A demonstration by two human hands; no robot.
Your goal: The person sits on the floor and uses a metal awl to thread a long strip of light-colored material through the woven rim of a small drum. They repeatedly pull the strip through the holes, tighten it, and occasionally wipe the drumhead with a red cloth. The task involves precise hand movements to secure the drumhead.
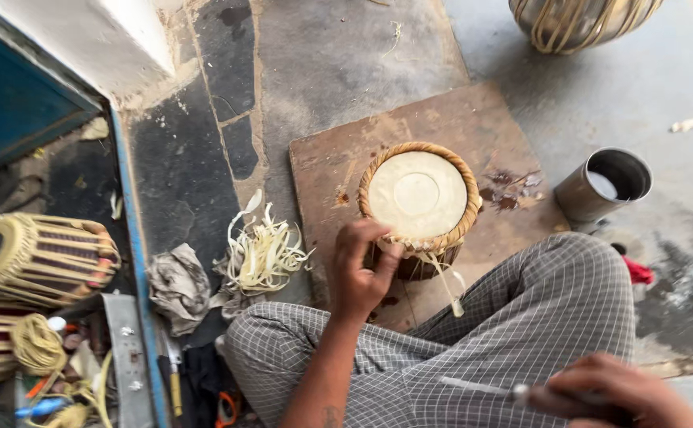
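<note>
Clearly rigid, fairly heavy: left hand (pixel 360 273) fingers grip the small drum (pixel 418 208) by its braided rim; right hand (pixel 612 392) fingers close on a thin tool (pixel 481 387).

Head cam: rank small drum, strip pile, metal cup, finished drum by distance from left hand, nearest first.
From the left hand:
1. Small drum, touching, just right of it.
2. Pile of pale strips, left on the floor.
3. Metal cup, far right.
4. Finished drum, far left.

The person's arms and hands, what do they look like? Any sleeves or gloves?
Both hands are bare, no gloves: the left hand and the right hand. No sleeve shows on the left forearm, which has a small dark mark, maybe a tattoo. No rings or watch show.
</note>
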